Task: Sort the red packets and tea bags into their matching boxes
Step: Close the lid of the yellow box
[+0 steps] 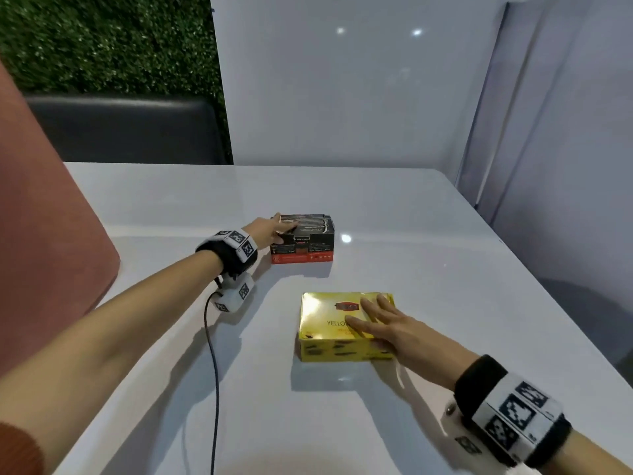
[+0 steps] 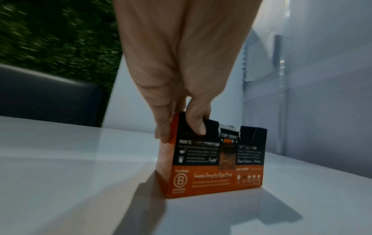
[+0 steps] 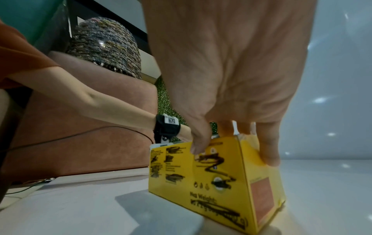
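Note:
A black and orange box (image 1: pixel 308 248) stands open-topped on the white table (image 1: pixel 428 279), with several packets upright inside. My left hand (image 1: pixel 274 231) grips its near left corner. In the left wrist view the thumb presses the front face of the box (image 2: pixel 217 159) and the fingers of the left hand (image 2: pixel 181 133) run down its left side. A yellow tea box (image 1: pixel 325 313) lies closer to me with its lid down. My right hand (image 1: pixel 376 317) lies on the lid's right part, fingers straight and spread. In the right wrist view the little finger of the right hand (image 3: pixel 233 155) hangs over the right side of the yellow box (image 3: pixel 211 182).
A pinkish-brown upholstered seat (image 1: pixel 41 217) borders the table on the left, and a dark cushion (image 1: pixel 126 128) lies beyond the far edge. A black cable (image 1: pixel 212 371) trails from my left wrist across the table. White panels close the back and right.

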`<state>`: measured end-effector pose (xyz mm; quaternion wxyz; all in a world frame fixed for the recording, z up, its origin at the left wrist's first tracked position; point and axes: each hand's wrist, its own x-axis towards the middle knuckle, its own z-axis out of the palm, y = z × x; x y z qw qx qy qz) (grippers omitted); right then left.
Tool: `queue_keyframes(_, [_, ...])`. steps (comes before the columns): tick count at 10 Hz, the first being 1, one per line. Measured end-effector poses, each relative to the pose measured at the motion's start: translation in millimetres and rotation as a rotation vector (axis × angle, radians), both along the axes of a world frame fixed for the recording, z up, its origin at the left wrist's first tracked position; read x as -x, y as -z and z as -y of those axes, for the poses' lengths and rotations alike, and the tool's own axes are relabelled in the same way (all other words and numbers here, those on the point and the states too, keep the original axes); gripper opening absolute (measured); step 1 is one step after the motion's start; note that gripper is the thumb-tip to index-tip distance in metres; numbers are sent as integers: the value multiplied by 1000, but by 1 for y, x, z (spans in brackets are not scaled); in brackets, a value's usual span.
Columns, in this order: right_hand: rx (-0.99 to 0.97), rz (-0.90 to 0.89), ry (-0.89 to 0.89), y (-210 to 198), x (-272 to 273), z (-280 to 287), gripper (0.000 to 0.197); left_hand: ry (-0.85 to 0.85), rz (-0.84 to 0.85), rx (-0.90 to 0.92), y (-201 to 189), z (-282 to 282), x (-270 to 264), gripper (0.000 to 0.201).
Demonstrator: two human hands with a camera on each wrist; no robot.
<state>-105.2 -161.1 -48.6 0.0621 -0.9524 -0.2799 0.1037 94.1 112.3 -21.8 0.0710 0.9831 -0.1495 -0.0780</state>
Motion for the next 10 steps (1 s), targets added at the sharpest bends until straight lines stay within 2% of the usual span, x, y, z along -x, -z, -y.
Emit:
queue_keyframes(2, [-40, 93, -25, 7, -45, -29, 46, 194, -62, -71, -2, 31, 9, 56])
queue_keyframes(5, [-62, 61, 19, 4, -91, -54, 46, 184, -80, -59, -5, 12, 25, 53])
queue_keyframes(7, [-92, 61, 22, 7, -92, -57, 47, 152, -94, -34, -4, 15, 32, 54])
queue_keyframes(8, [-143, 23, 40, 2, -88, -55, 51, 139, -114, -6, -8, 18, 42, 55])
queue_keyframes(9, [-200, 19, 66, -7, -80, -50, 58, 132, -69, 82, -13, 17, 51, 56])
queue_keyframes(10, [-231, 57, 148, -25, -67, -38, 56, 107, 9, 228, -25, 9, 60, 56])
